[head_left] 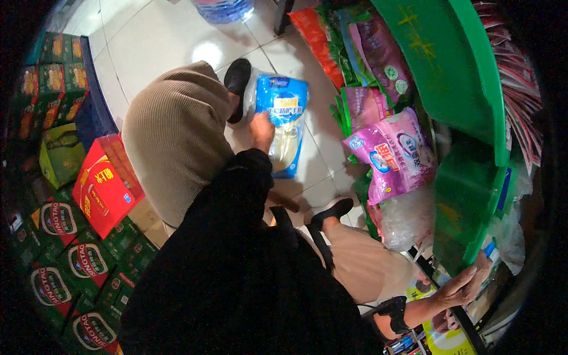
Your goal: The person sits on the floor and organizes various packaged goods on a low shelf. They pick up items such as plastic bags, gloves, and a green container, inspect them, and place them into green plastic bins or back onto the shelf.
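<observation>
My left hand (261,130) is closed on the left edge of a blue plastic glove package (289,97), which shows pale gloves through its lower half. The package is over the tiled floor, between my feet. Out to the right, my right hand (470,283) grips the lower corner of a large green plastic bin (458,213); some of its fingers are hidden behind the rim. Beside the bin lies a purple bag of detergent (397,155), with a clear plastic bag (408,219) below it.
Green beer cartons (89,260) are stacked along the left, with a red box (107,183) by my knee. Several coloured bags (378,59) lean against the bin. A large clear bottle (223,9) stands at the top. White tiles (154,35) cover the floor.
</observation>
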A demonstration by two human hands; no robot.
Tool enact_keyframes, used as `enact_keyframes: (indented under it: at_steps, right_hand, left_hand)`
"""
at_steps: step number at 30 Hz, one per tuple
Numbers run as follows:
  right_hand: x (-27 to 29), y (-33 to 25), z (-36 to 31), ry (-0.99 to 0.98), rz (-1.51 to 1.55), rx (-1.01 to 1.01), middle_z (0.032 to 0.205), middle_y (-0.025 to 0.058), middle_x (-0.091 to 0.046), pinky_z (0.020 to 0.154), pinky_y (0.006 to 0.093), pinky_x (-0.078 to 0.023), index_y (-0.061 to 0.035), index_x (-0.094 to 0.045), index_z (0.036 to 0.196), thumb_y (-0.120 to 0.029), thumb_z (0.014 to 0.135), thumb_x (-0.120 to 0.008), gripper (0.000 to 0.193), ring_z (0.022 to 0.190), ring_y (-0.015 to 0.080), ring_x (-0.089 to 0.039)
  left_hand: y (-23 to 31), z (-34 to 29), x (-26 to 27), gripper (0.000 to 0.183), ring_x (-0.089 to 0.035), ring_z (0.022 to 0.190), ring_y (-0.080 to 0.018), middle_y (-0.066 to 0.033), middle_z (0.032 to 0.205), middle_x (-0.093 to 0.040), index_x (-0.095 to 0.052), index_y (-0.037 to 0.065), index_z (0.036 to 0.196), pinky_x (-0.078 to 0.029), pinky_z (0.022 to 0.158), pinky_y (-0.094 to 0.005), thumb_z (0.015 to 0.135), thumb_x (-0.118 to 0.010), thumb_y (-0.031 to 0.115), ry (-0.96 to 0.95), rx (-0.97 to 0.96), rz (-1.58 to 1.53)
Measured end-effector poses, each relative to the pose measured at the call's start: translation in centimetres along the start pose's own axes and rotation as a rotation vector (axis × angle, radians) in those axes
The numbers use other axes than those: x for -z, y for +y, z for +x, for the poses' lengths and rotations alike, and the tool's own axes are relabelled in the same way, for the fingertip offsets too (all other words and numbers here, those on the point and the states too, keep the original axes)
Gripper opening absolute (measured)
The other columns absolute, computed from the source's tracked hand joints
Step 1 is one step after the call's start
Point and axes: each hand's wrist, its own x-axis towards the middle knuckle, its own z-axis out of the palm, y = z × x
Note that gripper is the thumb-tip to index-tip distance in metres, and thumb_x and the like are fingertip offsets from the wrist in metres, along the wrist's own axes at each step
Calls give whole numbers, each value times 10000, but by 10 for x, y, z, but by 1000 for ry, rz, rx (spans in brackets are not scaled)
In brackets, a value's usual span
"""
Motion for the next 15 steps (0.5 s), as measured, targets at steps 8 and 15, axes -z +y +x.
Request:
enact_keyframes:
  at_steps: [8, 15]
  right_hand:
    - [3, 7, -5, -11, 29, -15, 998, 208, -640, 888, 469, -444, 97, -622, 1038, -204, 1035, -409, 369, 945, 376, -595]
    - [2, 9, -5, -17, 31, 1, 1002, 214, -640, 877, 465, -448, 99, -623, 1046, -197, 1034, -404, 368, 938, 378, -597]
  left_hand:
    - [26, -13, 8, 124, -584, 900, -423, -202, 930, -596, -631, 45, 841, -472, 758, -522, 727, -594, 15, 21, -130, -122]
    - [48, -13, 0, 158, -566, 1018, -394, -186, 1034, -601, -654, 81, 894, -483, 811, -462, 743, -616, 50, 19, -186, -119]
